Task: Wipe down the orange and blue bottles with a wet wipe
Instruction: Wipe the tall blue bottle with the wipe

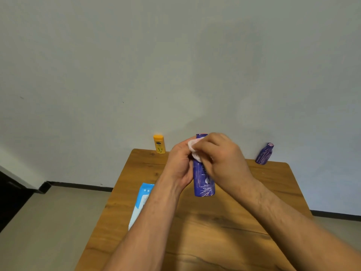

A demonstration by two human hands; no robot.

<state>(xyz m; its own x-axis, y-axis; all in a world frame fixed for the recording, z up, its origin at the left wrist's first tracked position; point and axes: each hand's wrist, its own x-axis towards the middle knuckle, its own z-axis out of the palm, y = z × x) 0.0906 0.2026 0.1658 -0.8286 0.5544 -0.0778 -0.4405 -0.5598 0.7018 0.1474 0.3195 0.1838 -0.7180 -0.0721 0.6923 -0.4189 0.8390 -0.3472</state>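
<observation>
Three bottles are seen in the head view, and one of them is being worked on. The blue bottle (pixel 204 180) is held upright over the middle of the wooden table (pixel 214 235), and the wet wipe (pixel 193 146) is pressed against its upper part. Whether its base rests on the wood cannot be told. The step in hand is judged to be the wiping of this blue bottle. The next move is judged to call for the wipe to be drawn down the body while the bottle is turned, so that every side is reached. The orange bottle (pixel 159 144) is left standing at the far edge, well apart from the hands. A second bluish bottle (pixel 264 154) stands at the far right corner. A blue wipe pack (pixel 141 204) lies by the left edge.

The left hand (pixel 180 163) is curled round the bottle from its left side and grips it. The right hand (pixel 219 155) is bent over the top, with its fingers closed on the wipe.
</observation>
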